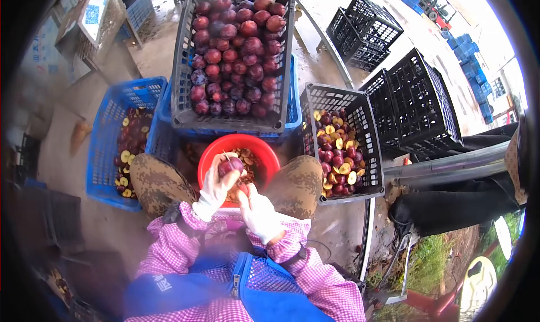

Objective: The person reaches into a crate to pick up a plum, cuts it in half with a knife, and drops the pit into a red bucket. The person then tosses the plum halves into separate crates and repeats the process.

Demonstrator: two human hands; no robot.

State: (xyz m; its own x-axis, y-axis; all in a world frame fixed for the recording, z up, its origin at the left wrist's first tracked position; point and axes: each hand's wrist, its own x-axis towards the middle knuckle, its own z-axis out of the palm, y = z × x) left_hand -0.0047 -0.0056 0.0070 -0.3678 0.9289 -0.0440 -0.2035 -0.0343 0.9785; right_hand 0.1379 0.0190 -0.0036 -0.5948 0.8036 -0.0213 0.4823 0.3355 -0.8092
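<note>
Gloved in white, my left hand (215, 186) holds a dark red plum (229, 166) above a red bowl (269, 158). Close beside it, lower and to the right, my right hand (260, 212) is closed on a small red object (243, 189), mostly hidden by the fingers. Inside the bowl lie small brown pieces (248, 156). Beyond the bowl a black crate (179, 91) full of whole plums rests on a blue crate (295, 105).
Cut plums with yellow flesh fill part of a black crate (371, 147) at right and a blue crate (101, 147) at left. Stacked black crates (413, 105) stand farther right, near another person's dark-clothed leg (444, 204). My knees flank the bowl.
</note>
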